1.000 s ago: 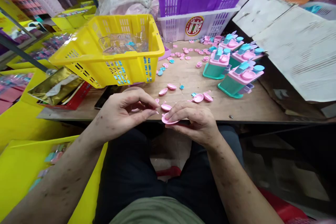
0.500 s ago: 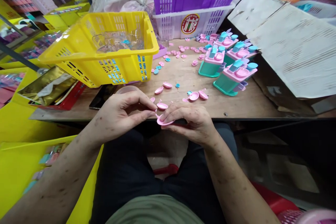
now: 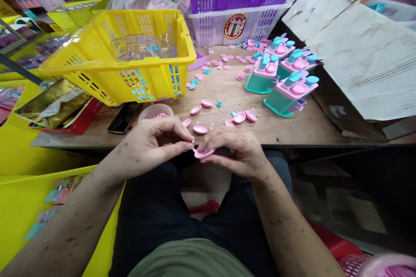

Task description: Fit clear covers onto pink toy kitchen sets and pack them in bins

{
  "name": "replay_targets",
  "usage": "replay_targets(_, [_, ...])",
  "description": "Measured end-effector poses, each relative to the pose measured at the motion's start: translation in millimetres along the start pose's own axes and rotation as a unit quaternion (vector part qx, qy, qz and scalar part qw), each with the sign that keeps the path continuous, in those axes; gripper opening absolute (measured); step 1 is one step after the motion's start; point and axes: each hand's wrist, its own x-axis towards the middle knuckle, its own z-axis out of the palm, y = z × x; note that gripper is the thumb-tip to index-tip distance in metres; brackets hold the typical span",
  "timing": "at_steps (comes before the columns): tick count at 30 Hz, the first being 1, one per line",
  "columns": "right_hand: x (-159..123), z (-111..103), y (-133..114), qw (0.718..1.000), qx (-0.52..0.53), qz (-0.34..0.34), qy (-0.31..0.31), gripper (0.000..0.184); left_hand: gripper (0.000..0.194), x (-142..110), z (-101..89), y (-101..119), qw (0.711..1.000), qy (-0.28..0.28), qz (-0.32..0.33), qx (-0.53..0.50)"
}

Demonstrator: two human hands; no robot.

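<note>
The left hand (image 3: 154, 147) holds a small pink piece (image 3: 193, 142) between the tips of its thumb and forefinger, right at the end of a pink dish (image 3: 204, 155). The right hand (image 3: 234, 149) grips that dish, its fingers pinching it from above and the thumb below, just off the front edge of the counter (image 3: 208, 88). Whether the small piece is joined to the dish is too small to tell. More pink dishes (image 3: 200, 130) lie loose on the counter just beyond the hands, with 1 small blue disc (image 3: 219, 104) near them. A round tub (image 3: 156, 111) with pink bits sits behind the left hand, beside a dark phone (image 3: 124, 117). Farther back stand a yellow basket (image 3: 130, 69) on the left and 4 green toy stands (image 3: 280, 100) with pink tops on the right.
</note>
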Motion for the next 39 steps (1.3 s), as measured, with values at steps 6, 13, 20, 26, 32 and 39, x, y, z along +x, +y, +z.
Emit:
replay_targets(6, [-0.8,-2.7,0.7,1.000,-0.020,0.003,0.000,0.014,0.004,-4.0,8.5,5.6,0.997,0.050,-0.036,0.053])
replay_targets(13, [-3.2,-2.5,-1.6,0.999,-0.027,0.003,0.034,0.014,0.011,-3.6,18.8,9.0,0.999,0.034,0.001,0.017])
replay_targets(20, [-2.8,-9.7,10.4,0.998,-0.051,0.027,0.028,0.009,0.023,0.7,2.2,-4.3,0.998,0.035,-0.004,0.059])
replay_targets(26, [-3.8,-46.5,58.9,0.947,-0.253,0.197,0.030,0.007,0.039,12.6,-71.6,-45.3,0.884,0.035,-0.083,0.458])
replay_targets(32, [19.4,-45.3,80.0,0.888,-0.354,0.273,-0.113,0.003,0.026,34.2,-82.0,-75.0,0.777,-0.120,-0.167,0.595])
replay_targets(39, [71.6,-8.1,96.7,0.841,-0.389,0.320,-0.199,0.017,0.023,51.4,-64.7,-70.7,0.771,-0.169,-0.189,0.585])
